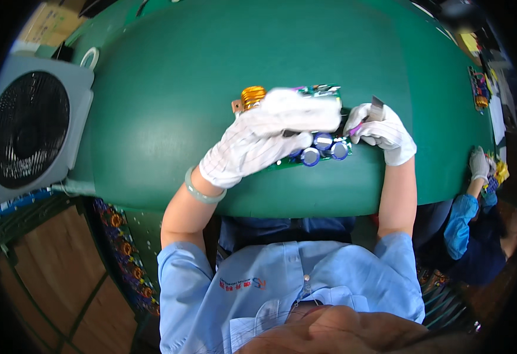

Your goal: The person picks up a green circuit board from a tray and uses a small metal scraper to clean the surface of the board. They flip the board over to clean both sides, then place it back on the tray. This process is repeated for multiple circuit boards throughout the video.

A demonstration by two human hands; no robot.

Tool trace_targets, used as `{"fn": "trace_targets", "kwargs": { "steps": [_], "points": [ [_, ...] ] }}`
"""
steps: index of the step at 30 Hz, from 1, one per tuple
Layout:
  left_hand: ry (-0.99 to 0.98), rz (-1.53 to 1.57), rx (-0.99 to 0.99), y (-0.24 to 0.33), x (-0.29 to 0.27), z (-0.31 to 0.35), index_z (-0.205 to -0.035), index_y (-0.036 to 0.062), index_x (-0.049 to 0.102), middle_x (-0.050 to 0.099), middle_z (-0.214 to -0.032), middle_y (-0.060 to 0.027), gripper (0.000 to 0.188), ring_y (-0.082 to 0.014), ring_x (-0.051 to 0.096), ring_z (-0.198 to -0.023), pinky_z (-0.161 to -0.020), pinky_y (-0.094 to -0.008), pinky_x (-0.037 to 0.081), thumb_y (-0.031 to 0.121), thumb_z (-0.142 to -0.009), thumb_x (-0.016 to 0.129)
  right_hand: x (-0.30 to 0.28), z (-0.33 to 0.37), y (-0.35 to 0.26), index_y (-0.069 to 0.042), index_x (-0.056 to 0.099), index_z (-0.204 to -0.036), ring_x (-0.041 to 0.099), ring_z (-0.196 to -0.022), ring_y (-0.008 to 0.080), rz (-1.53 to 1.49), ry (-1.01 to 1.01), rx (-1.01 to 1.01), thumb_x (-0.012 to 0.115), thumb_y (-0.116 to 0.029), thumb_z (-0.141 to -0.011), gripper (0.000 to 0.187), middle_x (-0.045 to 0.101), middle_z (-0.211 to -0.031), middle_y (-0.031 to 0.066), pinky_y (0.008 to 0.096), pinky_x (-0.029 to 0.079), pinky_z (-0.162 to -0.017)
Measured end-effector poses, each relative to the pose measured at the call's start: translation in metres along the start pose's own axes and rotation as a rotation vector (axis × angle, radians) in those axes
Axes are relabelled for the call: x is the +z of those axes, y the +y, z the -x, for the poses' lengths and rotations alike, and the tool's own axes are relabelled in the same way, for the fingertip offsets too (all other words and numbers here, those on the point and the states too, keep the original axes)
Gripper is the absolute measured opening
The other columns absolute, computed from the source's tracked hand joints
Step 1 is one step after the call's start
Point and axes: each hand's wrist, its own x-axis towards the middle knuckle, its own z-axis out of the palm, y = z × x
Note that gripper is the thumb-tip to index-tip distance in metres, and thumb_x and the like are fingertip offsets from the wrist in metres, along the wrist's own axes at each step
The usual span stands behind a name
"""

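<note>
Remote log, head view. I take the circuit board point(327, 90) as my reference; it lies on the green tabletop point(211, 76), ahead of the wearer's torso and partly covered by a glove.

Left arm: I see the forearm come in from the near left of the board, elbow bent, a pale green bangle point(204, 190) just below the glove cuff. The left hand point(270, 127), white-gloved, reaches across the board's middle. Fingers are extended together over its far half; the thumb lies parted from them along the near half, close to the blue-cased capacitors point(323, 141). Motion blur softens the fingers. I cannot tell whether this hand grips the board or only rests over it.

Right arm: forearm rises from the near right of the board, wrist bent inward. The right hand point(385, 134), also gloved, sits just beside the board's right end, fingers curled. I record it as grasping a flat metal strip point(377, 109), whose end juts up on the side away from the wearer. A purple piece point(356, 128) shows at the fingertips facing the board; I cannot tell whether it belongs to the strip.

A copper coil point(252, 97) stands at the board's far left corner. Well left of the board I note a grey fan point(28, 127).
</note>
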Motion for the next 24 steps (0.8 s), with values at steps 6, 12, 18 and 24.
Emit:
{"fn": "trace_targets", "kwargs": {
  "steps": [6, 12, 18, 24],
  "points": [
    [-0.163, 0.279, -0.327, 0.016, -0.024, 0.013, -0.101, 0.0043, 0.075, 0.071, -0.092, -0.0069, 0.018, -0.0229, 0.064, -0.087, -0.077, -0.0358, 0.052, 0.014, -0.092, 0.063, -0.004, -0.002, -0.005, 0.005, 0.068, -0.085, 0.046, -0.048, 0.0081, -0.185, -0.078, 0.067, 0.065, -0.008, -0.076, 0.015, 0.068, -0.08, 0.017, 0.0222, 0.03, -0.041],
    [-0.334, -0.105, -0.219, 0.01, -0.046, 0.008, -0.095, 0.0038, 0.076, 0.071, -0.074, -0.007, 0.023, -0.0228, 0.066, -0.072, -0.074, -0.035, 0.049, 0.024, -0.087, 0.067, -0.008, 0.002, -0.005, 0.003, 0.069, -0.088, 0.047, -0.048, 0.0073, -0.14, -0.074, 0.119, 0.063, -0.009, -0.076, 0.018, 0.07, -0.082, 0.0155, 0.0214, 0.029, -0.041],
    [-0.387, -0.168, -0.274, 0.008, -0.049, 0.015, -0.097, 0.0034, 0.076, 0.071, -0.073, -0.0077, 0.024, -0.0269, 0.067, -0.07, -0.071, -0.037, 0.05, 0.023, -0.088, 0.064, -0.012, 0.001, 0.002, 0.005, 0.069, -0.085, 0.046, -0.047, 0.0075, -0.15, -0.138, 0.042, 0.062, -0.01, -0.075, 0.019, 0.069, -0.081, 0.0154, 0.0222, 0.028, -0.04],
    [-0.399, -0.13, -0.229, 0.004, -0.054, 0.019, -0.099, 0.0062, 0.077, 0.072, -0.079, -0.0079, 0.018, -0.0261, 0.067, -0.071, -0.068, -0.0357, 0.05, 0.015, -0.086, 0.068, -0.015, -0.001, 0.006, 0.006, 0.07, -0.089, 0.045, -0.045, 0.0079, -0.145, -0.096, 0.065, 0.065, -0.014, -0.072, 0.026, 0.067, -0.073, 0.0141, 0.0218, 0.025, -0.039]
  ]
}}
